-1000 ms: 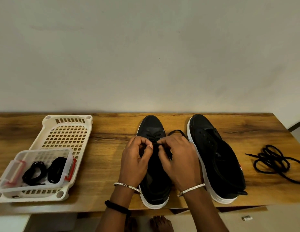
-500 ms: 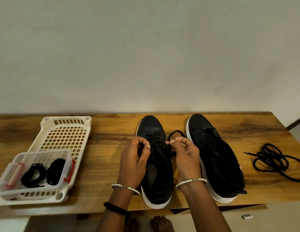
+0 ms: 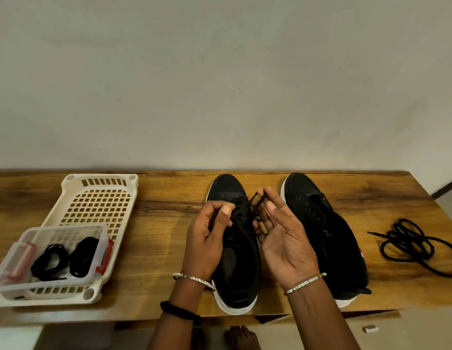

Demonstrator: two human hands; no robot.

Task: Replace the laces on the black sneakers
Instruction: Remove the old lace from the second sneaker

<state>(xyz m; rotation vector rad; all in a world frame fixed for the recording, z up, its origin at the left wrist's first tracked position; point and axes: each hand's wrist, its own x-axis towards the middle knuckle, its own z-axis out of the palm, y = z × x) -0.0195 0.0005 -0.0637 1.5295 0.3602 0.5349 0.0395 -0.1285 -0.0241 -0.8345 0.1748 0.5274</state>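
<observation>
running up the tongue of the laced sneaker (image 3: 235, 269), the black lace (image 3: 241, 214) crosses between the eyelets and rises off the upper, where both hands meet it. that sneaker lies on the wooden table (image 3: 154, 238) with its long axis pointing away from the person, toe to the wall and heel at the near edge, so the lace sits just beyond and between the two hands. the right hand (image 3: 285, 241) is the nearer one to the raised strand: palm turned up, thumb and forefinger nipped together on a loop of lace held above the eyelets, the other fingers loosely spread and holding nothing. the left hand (image 3: 207, 238) curls over the shoe's left side, its thumb and forefinger pinching the lace close to the eyelets. by my reading the lace is coming out of the eyelets, and the next pull would need to run up and away along the strand while the left hand steadies the crossing. just beside it on the right stands the bare sneaker (image 3: 331, 238), parallel, eyelets empty. well apart to the right a loose lace (image 3: 411, 246) lies tangled. at the far left a white basket (image 3: 98, 184) carries a clear box (image 3: 101, 238) with two coiled laces (image 3: 52, 258) inside.
</observation>
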